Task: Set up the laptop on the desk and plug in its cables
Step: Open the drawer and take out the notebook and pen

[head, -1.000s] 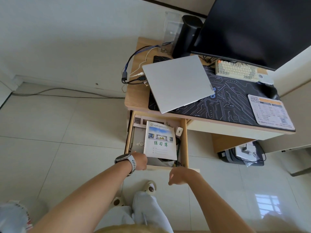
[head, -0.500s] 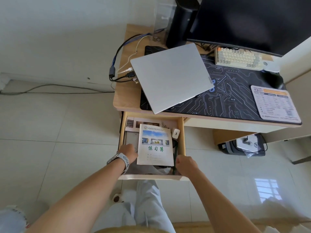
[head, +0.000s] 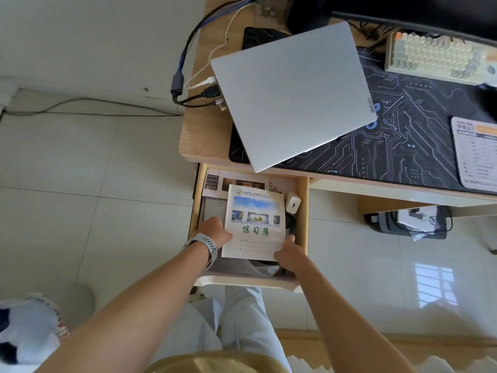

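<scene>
A closed silver laptop (head: 293, 92) lies askew on the black desk mat (head: 403, 146), its near corner overhanging the desk edge. Three cable plugs (head: 211, 90) sit at its left side, running back along the wooden desk (head: 204, 130). Below, the drawer (head: 304, 211) stands pulled out. An exercise book (head: 255, 219) with green characters lies on top of its contents. My left hand (head: 215, 230), watch on the wrist, grips the book's left edge. At the book's lower right corner my right hand (head: 287, 251) holds it. A white charger block (head: 293, 203) lies beside the book.
A cream keyboard (head: 435, 57) and a dark monitor (head: 416, 14) stand at the back of the desk. A printed card (head: 476, 152) lies on the mat at right. Under the desk sits a black bag (head: 408, 222). A cable (head: 80, 103) runs along the floor by the wall.
Both hands have moved from the drawer's front edge into the drawer and taken hold of the exercise book's sides. My head has come closer to the desk.
</scene>
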`<state>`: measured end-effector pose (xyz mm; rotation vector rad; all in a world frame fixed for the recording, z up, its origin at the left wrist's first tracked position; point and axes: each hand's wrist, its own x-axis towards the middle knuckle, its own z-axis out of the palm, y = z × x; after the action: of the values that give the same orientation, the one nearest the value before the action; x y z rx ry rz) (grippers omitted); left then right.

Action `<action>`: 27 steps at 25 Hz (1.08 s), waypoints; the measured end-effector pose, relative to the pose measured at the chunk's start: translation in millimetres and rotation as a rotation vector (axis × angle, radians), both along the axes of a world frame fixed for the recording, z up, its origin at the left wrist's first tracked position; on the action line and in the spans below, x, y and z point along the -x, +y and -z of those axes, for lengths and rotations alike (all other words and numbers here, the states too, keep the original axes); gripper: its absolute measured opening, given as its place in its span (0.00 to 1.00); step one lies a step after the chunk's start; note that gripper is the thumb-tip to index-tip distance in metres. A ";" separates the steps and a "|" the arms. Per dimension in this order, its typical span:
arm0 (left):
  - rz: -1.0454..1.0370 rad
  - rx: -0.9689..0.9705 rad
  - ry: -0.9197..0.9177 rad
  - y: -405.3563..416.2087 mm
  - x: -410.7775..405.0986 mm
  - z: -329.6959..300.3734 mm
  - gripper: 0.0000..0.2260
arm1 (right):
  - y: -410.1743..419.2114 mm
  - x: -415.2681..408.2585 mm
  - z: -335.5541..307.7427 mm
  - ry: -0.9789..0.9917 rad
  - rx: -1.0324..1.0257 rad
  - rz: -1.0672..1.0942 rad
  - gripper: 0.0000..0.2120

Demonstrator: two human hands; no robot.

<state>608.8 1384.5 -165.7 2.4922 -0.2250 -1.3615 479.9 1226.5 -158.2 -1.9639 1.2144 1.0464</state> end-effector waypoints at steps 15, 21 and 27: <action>-0.304 0.269 -0.112 18.7 5.2 -29.9 0.08 | 7.7 5.7 -1.4 -0.039 0.142 0.075 0.12; -0.395 0.300 -0.127 44.7 10.9 -41.3 0.10 | 12.9 9.7 -47.7 -0.162 0.377 0.055 0.08; -0.517 0.382 -0.078 61.8 25.5 -51.3 0.10 | 11.8 30.3 -84.4 -0.333 0.379 0.274 0.11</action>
<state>583.3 1446.3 -114.4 2.0846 0.1295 -0.9118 449.7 1238.3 -73.8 -2.0622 1.5128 0.3508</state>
